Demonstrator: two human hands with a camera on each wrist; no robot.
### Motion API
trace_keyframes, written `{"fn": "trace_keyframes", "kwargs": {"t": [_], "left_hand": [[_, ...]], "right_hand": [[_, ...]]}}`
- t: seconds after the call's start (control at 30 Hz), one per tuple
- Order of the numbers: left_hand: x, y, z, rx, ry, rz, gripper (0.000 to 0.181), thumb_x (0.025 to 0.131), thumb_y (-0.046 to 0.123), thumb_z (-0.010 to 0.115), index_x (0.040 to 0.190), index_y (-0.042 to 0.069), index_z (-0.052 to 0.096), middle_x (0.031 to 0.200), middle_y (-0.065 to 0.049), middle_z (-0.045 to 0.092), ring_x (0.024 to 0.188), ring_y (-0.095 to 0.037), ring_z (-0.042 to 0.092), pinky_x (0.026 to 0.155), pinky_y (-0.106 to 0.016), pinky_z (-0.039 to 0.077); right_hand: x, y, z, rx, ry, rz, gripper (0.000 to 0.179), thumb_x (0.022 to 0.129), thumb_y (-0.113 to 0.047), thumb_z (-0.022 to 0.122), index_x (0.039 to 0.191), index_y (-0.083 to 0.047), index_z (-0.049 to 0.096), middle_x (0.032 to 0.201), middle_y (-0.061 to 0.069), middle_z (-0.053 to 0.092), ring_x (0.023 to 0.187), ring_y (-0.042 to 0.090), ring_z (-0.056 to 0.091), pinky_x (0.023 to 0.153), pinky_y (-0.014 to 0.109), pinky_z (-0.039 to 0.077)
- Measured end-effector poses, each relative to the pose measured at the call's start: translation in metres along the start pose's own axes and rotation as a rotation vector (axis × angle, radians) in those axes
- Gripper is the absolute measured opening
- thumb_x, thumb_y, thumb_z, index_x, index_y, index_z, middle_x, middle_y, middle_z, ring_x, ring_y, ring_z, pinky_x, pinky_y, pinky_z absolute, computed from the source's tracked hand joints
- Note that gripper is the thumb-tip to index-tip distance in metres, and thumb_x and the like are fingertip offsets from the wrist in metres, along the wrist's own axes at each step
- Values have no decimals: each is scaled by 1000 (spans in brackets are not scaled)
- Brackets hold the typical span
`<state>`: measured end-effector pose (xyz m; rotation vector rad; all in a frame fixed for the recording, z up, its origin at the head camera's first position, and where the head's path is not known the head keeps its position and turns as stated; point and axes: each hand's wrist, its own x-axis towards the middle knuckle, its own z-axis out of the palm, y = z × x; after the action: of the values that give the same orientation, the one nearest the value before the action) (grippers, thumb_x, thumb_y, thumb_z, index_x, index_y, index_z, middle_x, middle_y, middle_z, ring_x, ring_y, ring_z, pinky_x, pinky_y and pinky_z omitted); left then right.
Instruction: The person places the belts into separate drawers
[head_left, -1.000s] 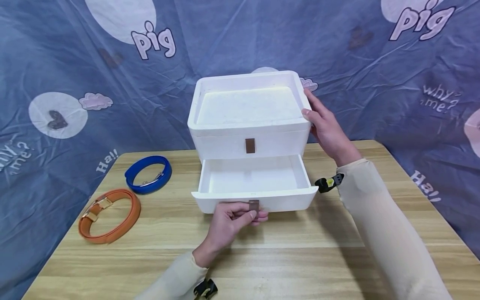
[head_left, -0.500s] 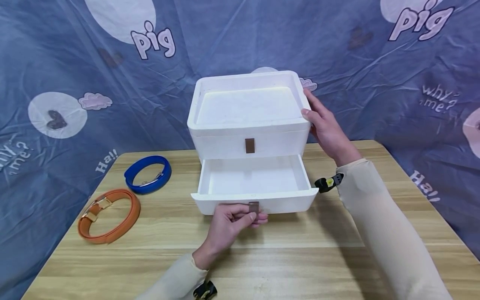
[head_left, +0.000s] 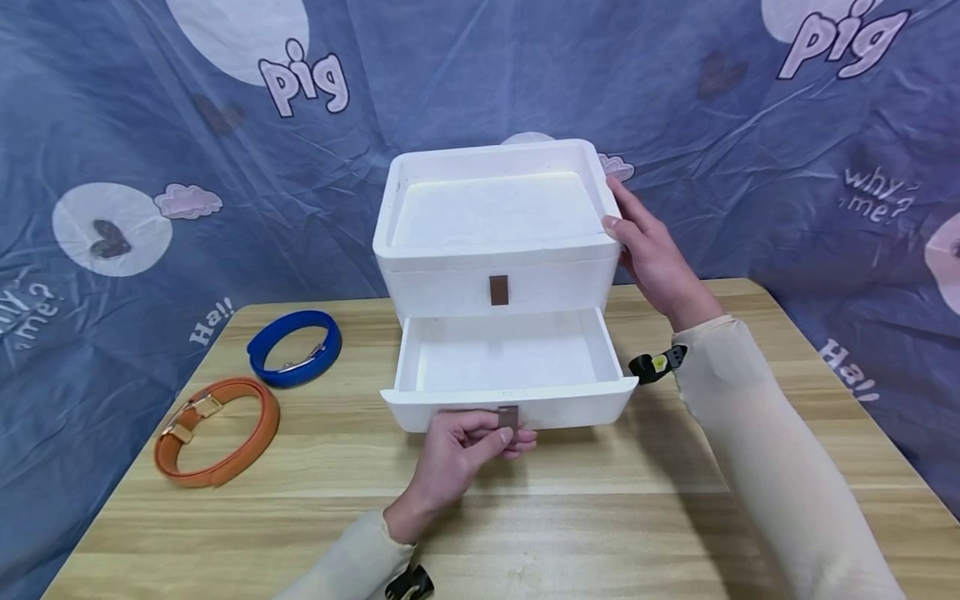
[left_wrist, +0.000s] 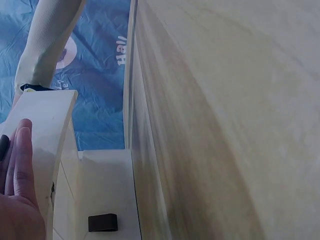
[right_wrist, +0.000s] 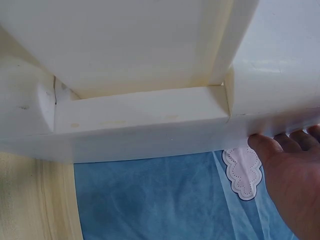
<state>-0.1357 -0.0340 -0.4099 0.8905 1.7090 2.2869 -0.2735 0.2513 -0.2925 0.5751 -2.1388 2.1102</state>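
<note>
A white two-drawer storage box (head_left: 442, 287) stands on the table, its lower drawer (head_left: 510, 408) pulled out and its inside bare. My left hand (head_left: 450, 458) pinches the brown pull tab (head_left: 508, 418) on that drawer's front, thumb over it and fingers behind. At the box's upper right side, my right hand (head_left: 656, 262) rests against the wall, thumb tip at the rim. In the right wrist view, the fingertips of that hand (right_wrist: 295, 170) press on the white side wall. The upper drawer, with its own brown tab (head_left: 498, 290), is closed.
On the left of the wooden table (head_left: 337, 467) lie a coiled blue belt (head_left: 322, 358) and, nearer, a coiled orange-brown belt (head_left: 258, 446) with a gold buckle. A blue printed cloth (head_left: 450, 75) hangs behind the table and along its sides.
The lower drawer has come out very slightly toward me, with my left hand on its tab. My right hand stays in place on the box.
</note>
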Motion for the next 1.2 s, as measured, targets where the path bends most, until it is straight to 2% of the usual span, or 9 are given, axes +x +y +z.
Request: {"fn": "trace_keyframes", "kwargs": {"t": [0.2, 0.4, 0.53, 0.8, 1.03, 1.2], "left_hand": [[-1, 1, 0, 9, -1, -10, 18, 93, -9, 57, 102, -24, 60, 98, -33, 66, 91, -44, 68, 77, -46, 60], [-3, 2, -1, 47, -12, -11, 16, 93, -9, 58, 102, -21, 62, 98, -30, 68, 89, -41, 69, 76, -45, 61], [-4, 2, 0, 21, -15, -2, 17, 93, -9, 57, 102, -24, 61, 98, -32, 67, 90, -43, 68, 76, -50, 59], [-7, 3, 2, 10, -17, -6, 18, 93, -10, 57, 102, -25, 60, 96, -33, 66, 90, -43, 68, 77, -45, 60], [-10, 4, 3, -2, -15, 0, 17, 94, -9, 57, 101, -24, 61, 96, -34, 66, 90, -42, 69, 76, -47, 60], [-12, 3, 4, -21, -12, -4, 18, 94, -8, 58, 101, -24, 61, 97, -34, 66, 91, -42, 68, 77, -49, 59]], "right_hand": [[0, -1, 0, -8, -3, 2, 64, 104, -26, 48, 159, -23, 16, 161, 0, 19, 136, 27, 34, 101, 29, 43], [0, 0, 0, -2, 3, 10, 62, 104, -25, 48, 158, -25, 17, 161, 0, 19, 135, 27, 34, 100, 26, 44], [0, -1, 0, 1, 3, 9, 62, 104, -26, 48, 158, -26, 17, 161, 0, 19, 135, 27, 35, 99, 26, 44], [-1, -1, 0, 0, 13, 9, 62, 105, -25, 48, 159, -23, 17, 161, 0, 19, 134, 26, 35, 101, 29, 43], [0, -1, 1, -3, 7, 6, 62, 105, -25, 48, 159, -24, 17, 161, -1, 19, 135, 26, 34, 107, 35, 39], [1, 0, 0, -12, 6, 6, 63, 105, -26, 48, 159, -24, 16, 161, -1, 19, 135, 26, 34, 104, 30, 41]]}}
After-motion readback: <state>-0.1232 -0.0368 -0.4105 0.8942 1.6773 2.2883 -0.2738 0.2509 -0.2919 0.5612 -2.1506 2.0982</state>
